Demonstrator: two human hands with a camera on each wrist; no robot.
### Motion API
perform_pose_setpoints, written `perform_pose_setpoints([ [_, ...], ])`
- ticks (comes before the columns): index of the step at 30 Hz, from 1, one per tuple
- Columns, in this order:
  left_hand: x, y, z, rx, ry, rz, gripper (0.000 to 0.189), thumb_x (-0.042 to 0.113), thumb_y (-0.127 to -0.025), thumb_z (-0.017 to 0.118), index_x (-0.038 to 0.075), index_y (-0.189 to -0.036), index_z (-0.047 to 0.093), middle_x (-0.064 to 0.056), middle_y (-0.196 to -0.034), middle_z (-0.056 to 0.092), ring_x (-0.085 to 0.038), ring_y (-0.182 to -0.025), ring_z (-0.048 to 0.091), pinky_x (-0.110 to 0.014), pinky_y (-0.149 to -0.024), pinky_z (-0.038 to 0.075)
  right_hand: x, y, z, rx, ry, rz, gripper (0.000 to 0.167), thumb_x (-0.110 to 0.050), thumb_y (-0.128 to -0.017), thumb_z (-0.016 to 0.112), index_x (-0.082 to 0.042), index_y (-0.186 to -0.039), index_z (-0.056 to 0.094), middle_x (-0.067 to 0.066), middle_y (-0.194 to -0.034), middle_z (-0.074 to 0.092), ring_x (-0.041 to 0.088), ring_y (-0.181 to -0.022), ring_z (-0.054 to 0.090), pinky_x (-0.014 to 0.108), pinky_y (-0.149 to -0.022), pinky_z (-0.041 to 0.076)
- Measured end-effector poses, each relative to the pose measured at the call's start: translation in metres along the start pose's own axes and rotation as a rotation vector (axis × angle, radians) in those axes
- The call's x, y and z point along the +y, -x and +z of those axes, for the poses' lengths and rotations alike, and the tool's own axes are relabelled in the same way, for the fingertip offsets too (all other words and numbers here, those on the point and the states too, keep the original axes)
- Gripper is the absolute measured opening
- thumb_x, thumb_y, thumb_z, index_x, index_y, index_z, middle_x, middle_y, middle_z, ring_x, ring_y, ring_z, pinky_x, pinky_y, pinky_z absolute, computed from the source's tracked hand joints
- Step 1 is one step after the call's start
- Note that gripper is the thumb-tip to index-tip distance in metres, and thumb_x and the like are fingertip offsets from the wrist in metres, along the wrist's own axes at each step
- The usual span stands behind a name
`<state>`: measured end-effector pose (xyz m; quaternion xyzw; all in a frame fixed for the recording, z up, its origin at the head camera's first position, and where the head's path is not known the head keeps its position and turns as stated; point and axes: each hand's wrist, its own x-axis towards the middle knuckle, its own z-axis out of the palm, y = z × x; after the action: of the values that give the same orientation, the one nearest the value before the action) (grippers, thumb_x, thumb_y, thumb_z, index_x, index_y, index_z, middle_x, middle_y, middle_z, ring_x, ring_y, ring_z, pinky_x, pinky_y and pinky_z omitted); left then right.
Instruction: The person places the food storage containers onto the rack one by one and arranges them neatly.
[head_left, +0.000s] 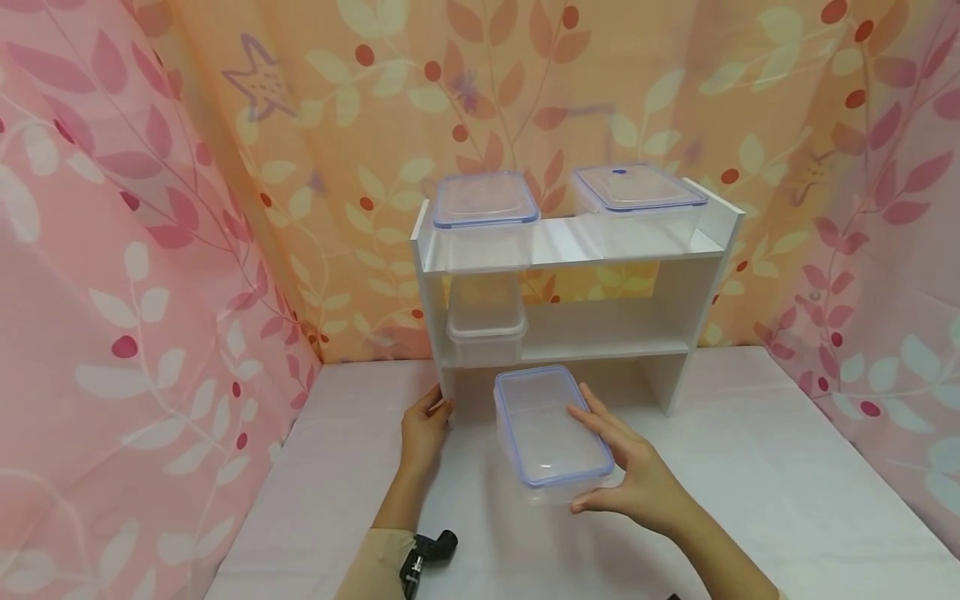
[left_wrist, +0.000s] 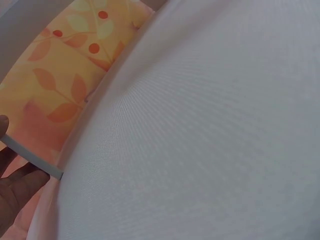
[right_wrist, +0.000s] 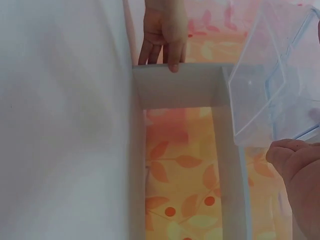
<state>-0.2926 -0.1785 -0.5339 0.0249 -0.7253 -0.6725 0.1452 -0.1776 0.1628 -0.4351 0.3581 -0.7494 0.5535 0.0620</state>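
Note:
A clear plastic food container with a blue-rimmed lid (head_left: 553,425) is held above the table in front of the white shelf (head_left: 615,329). My right hand (head_left: 637,479) grips it from the right, thumb near its front end and fingers along the lid's edge. The right wrist view shows the container's clear wall (right_wrist: 257,80) beside that hand (right_wrist: 300,170). At the shelf's lower left, my left hand (head_left: 425,429) pinches the side panel. In the left wrist view, thumb and fingers lie on opposite faces of the panel (left_wrist: 32,159).
Two blue-rimmed containers stand on the shelf's top board, one at left (head_left: 487,204) and one at right (head_left: 641,192). A container with a whitish lid (head_left: 487,321) sits on the middle board's left. White cloth (head_left: 787,467) covers the table; patterned curtains (head_left: 360,100) hang behind and at both sides.

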Motion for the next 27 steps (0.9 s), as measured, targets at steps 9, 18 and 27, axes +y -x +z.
perform_pose_setpoints([
  [9,0.002,0.001,0.001,-0.001,-0.007,0.010,0.044,0.011,-0.099,0.068,0.008,-0.143,0.061,-0.018,-0.141,0.062,-0.033,-0.118,0.067,-0.053,-0.090,0.058,-0.002,0.005,-0.016,0.002,0.029,0.002,0.109,-0.013,-0.062,0.099,-0.007,-0.155,0.043,0.014,-0.172,0.014,0.008,-0.156,0.019,0.015,-0.107,0.041],
  [18,0.000,0.001,0.001,-0.013,0.009,-0.004,0.047,0.011,-0.100,0.067,0.003,-0.145,0.056,-0.022,-0.144,0.058,-0.035,-0.122,0.064,-0.059,-0.096,0.053,-0.005,0.011,-0.036,0.022,0.051,-0.012,0.110,-0.002,-0.061,0.096,-0.003,-0.156,0.040,0.018,-0.171,0.012,0.005,-0.154,0.024,0.015,-0.103,0.045],
  [27,0.032,0.015,-0.002,-0.047,0.003,-0.022,0.047,0.008,-0.100,0.066,-0.001,-0.145,0.055,-0.022,-0.142,0.060,-0.039,-0.122,0.064,-0.026,-0.077,0.058,-0.006,0.014,-0.060,0.042,0.077,-0.013,0.111,0.008,-0.061,0.094,0.000,-0.156,0.037,0.017,-0.172,0.011,0.003,-0.153,0.025,0.014,-0.099,0.047],
])
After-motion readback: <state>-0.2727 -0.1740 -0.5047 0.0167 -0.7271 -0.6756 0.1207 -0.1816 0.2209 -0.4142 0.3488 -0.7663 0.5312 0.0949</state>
